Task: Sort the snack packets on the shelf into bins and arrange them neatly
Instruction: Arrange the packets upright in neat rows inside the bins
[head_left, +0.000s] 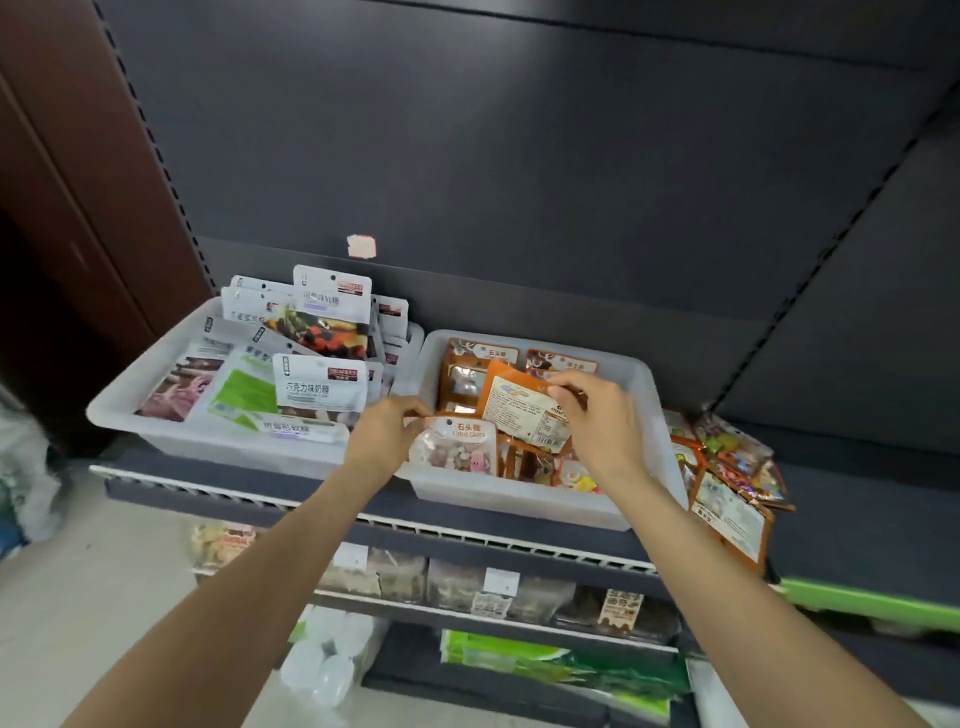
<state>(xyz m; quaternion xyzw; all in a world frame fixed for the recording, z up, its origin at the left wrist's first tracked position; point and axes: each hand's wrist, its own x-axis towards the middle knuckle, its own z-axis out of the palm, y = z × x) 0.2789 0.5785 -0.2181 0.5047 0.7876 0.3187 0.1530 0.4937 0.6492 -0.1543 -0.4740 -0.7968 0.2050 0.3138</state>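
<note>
On the dark shelf (519, 512) both bins (130, 410) look nearly full, my left hand (387, 431) pinches a candy bag (457, 447), my right hand (597, 415) pinches an orange packet (524, 410), and a loose pile (727, 467) waits far right.

In the right-hand bin, at about five o'clock from the pale sticker on the back panel, the clear candy packet (454, 447) reads "石头糖" with "STONE CANDY" in small print beneath it. At nine o'clock from it, in the left bin, a white packet (321, 387) reads "巧克力味奶糖". Other print is too blurred to read.
</note>
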